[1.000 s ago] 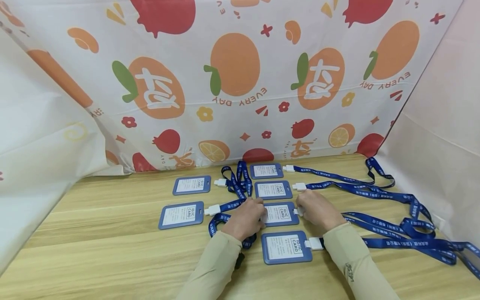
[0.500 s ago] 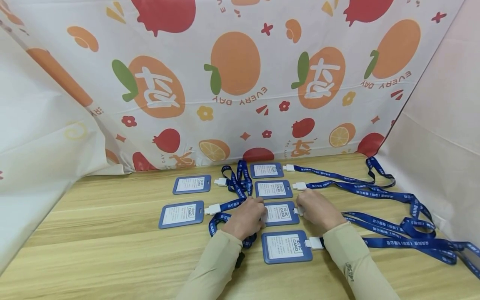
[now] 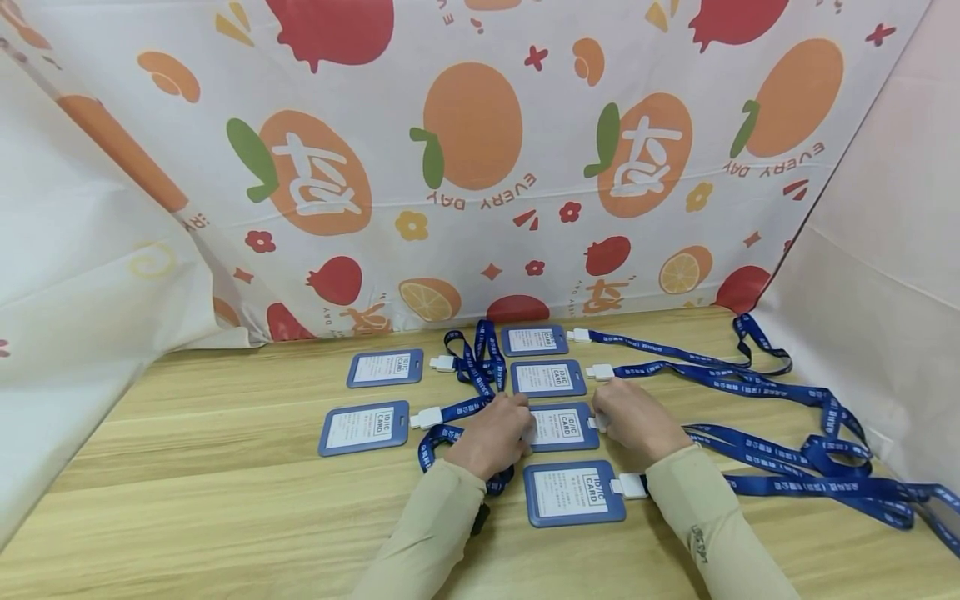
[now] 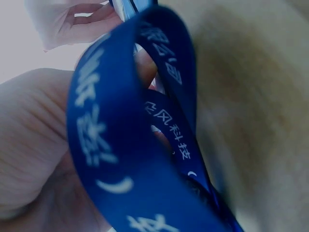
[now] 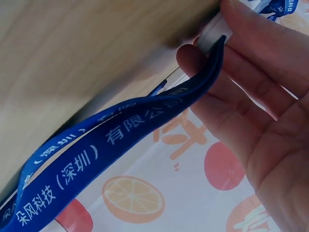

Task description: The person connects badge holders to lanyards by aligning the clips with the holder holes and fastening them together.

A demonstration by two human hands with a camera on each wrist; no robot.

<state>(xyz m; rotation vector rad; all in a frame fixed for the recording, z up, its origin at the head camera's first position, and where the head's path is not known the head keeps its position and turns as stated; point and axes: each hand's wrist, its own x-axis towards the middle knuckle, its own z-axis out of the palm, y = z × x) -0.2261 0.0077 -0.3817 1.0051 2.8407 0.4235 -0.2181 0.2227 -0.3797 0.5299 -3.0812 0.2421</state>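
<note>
Touching the left edge of the card holder point(image 3: 561, 427), flat on the wooden table point(image 3: 225, 500) and third from the back in its column, with the left hand point(image 3: 491, 437), cannot tell whether pinching; pinching its white clip point(image 5: 214, 33) with the right hand point(image 3: 636, 421). Lying among other card holders point(image 3: 576, 493) and blue lanyards point(image 3: 787, 486), before a fruit-print cloth point(image 3: 472, 125).

Smooth plastic card holders point(image 3: 574, 493), plastic clips point(image 3: 632, 486), silky-looking cloth lanyards point(image 3: 798, 486), wood-grained table point(image 3: 225, 500), matt backdrop point(image 3: 555, 158)

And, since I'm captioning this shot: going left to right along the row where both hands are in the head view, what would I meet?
Left badge, white clip, left hand, middle badge, right hand, blue straps.
</note>
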